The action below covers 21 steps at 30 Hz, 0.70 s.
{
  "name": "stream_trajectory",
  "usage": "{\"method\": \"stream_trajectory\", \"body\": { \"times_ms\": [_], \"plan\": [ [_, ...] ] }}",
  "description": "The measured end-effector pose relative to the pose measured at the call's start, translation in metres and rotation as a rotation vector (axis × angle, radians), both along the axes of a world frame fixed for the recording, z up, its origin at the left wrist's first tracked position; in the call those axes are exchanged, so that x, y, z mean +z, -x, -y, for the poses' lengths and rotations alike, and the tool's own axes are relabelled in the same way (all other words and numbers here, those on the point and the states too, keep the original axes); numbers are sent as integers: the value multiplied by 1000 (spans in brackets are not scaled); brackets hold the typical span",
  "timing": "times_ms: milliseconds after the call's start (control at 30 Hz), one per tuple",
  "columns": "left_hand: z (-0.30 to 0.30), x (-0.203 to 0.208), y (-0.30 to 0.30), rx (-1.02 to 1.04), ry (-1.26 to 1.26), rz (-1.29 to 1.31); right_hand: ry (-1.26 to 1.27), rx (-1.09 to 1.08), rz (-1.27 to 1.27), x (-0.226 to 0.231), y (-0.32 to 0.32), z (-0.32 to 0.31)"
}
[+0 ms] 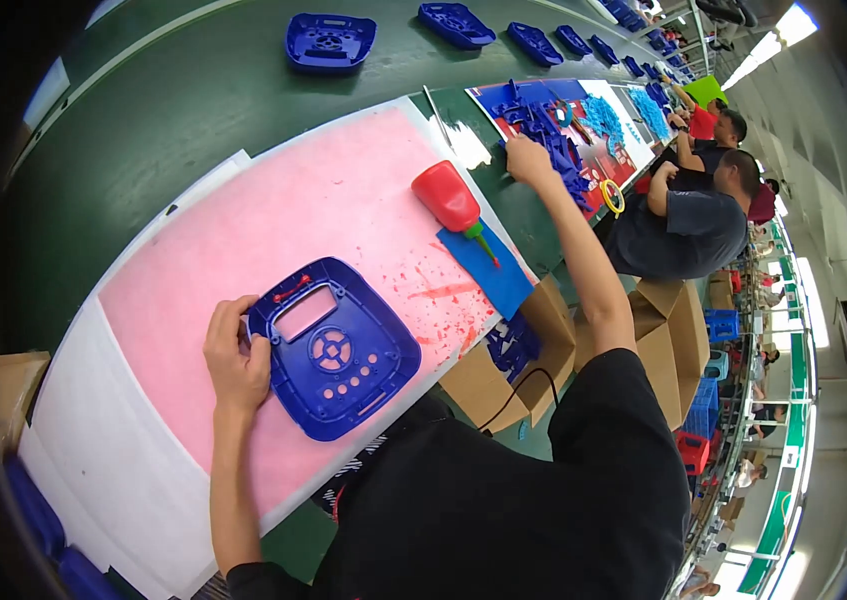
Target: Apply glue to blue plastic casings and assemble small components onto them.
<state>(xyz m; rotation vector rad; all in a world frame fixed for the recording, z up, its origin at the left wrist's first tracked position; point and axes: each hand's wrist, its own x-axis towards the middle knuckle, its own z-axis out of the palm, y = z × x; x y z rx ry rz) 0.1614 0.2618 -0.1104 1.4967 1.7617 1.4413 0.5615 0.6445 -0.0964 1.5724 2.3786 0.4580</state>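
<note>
The left hand (239, 352) has its grip pinched on the left rim of a rounded-square dark-blue plastic panel (371, 328), likely steadying it on the pink-covered tabletop (233, 215). Far right, the right hand (528, 160) is beside heaped blue plastic parts (540, 122); I can't tell its grip's opening or contents. I can read no lettering on the panel.

Whatever the right hand (529, 162) grips (if anything) beside a heap of dark-blue moulded plastic parts (541, 118) is hidden; brown cardboard flaps (555, 338) partly cover blue plastic pieces (509, 346), while dark-blue plastic shells (35, 508), lower left, are cut off.
</note>
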Motion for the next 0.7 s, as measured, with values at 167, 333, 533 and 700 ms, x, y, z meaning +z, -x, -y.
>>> {"method": "stream_trajectory", "body": {
  "times_ms": [167, 333, 533, 700],
  "plan": [
    [7, -3, 3, 28, -9, -15, -276, -40, -438, 3, 33, 42],
    [8, -5, 6, 41, -11, -28, 613, 100, -1311, 82, 109, 123],
    [8, -8, 6, 43, -28, 9, 1248, 139, -1285, 111, 183, 206],
    [9, -8, 6, 32, -32, 15, 1367, 259, -1223, 97, 213, 239]
  ]
}}
